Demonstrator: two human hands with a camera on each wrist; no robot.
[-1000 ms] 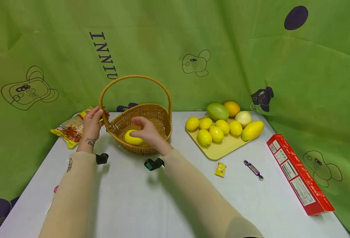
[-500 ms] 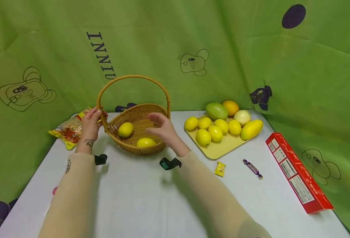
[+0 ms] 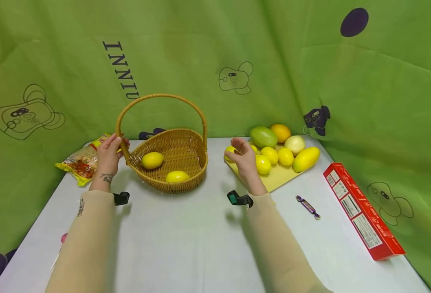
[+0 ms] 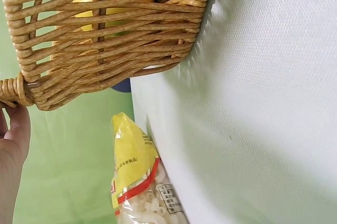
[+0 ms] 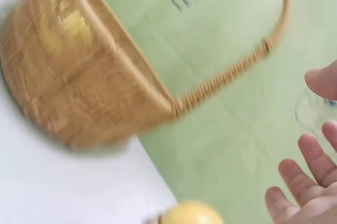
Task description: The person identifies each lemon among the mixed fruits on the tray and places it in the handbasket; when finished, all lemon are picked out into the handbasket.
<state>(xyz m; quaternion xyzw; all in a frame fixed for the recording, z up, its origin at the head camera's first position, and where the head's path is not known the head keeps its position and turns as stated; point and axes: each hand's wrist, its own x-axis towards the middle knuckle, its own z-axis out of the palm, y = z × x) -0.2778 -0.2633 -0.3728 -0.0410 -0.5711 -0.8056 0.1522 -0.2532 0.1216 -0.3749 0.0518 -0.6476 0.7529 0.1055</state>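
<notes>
In the head view, my left hand (image 3: 108,158) grips the left base of the handle (image 3: 160,96) on a brown wicker basket (image 3: 173,188). One lemon (image 3: 152,160) lies at the basket's left side and another lemon (image 3: 177,176) near its front. My right hand (image 3: 247,165) hovers at the left edge of a yellow tray (image 3: 279,181), fingers apart and holding nothing. It partly covers the lemons there. Still visible on the tray are several lemons (image 3: 269,155) and a yellow mango (image 3: 306,159). Behind them sit a green mango (image 3: 263,137), an orange fruit (image 3: 280,133) and a pale round fruit (image 3: 295,144).
Left of the basket leans a clear and yellow food bag (image 3: 80,165). A purple wrapped candy (image 3: 308,207) and a long red box (image 3: 362,211) lie on the right. A pink lollipop (image 3: 63,237) is beside the left sleeve. Green printed cloth stands behind the white table (image 3: 179,244).
My right hand has moved from over the basket rightward to the tray, uncovering the two lemons in the basket. My left hand keeps its hold on the handle.
</notes>
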